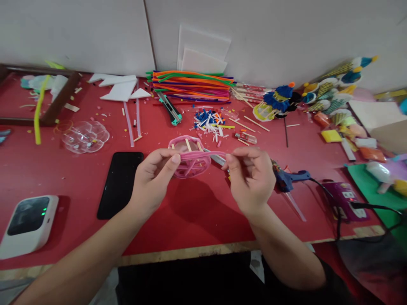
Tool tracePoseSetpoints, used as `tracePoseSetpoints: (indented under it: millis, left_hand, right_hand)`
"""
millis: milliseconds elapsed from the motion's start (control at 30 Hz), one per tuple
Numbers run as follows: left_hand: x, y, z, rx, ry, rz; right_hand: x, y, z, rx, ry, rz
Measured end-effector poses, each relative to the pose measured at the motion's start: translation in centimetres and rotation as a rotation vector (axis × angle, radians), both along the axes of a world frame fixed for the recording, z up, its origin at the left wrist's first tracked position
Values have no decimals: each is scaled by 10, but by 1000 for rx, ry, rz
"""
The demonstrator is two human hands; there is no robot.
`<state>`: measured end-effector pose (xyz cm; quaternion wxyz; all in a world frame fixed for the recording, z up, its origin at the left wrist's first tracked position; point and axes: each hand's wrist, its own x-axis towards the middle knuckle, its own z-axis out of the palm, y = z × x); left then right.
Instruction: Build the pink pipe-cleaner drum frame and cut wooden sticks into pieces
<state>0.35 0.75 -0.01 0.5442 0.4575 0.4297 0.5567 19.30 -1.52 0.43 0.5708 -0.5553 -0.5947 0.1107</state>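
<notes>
So the round pink fuzzy frame [191, 164] is at the middle of the clock over the red table [203, 224], three pale wooden sticks [188, 145] showing up top. Left hand [155, 173] pinches it, right hand [252, 176] pinches a fuzzy pink strip [214, 153], long axis 9 to 3, end pointing to 3. One flat black phone [121, 184] at 8, one blue glue gun [288, 180] around 3, pipe cleaners [190, 87] at 12

Remotely, I see the phone [120, 186] on the table [203, 231], with a small device [30, 226] to its left and a tray [101, 132] behind-left. To the phone's right I have the craft piece [194, 156], then the glue gun [288, 180]; behind-right lie the cutter [168, 109] and pipe cleaners [193, 87].
</notes>
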Motion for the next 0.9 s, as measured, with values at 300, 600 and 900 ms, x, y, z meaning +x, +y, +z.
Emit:
tracePoseSetpoints:
  millis: [300,600,900]
  left_hand:
    - [2,-10,14,225,368,-15]
    - [1,-17,14,356,484,-73]
    - [-2,-13,17,389,548,-122]
  right_hand:
    - [-4,-1,12,72,-322,126]
    - [-10,-8,15,198,-403,110]
    - [-10,-9,15,153,-375,120]
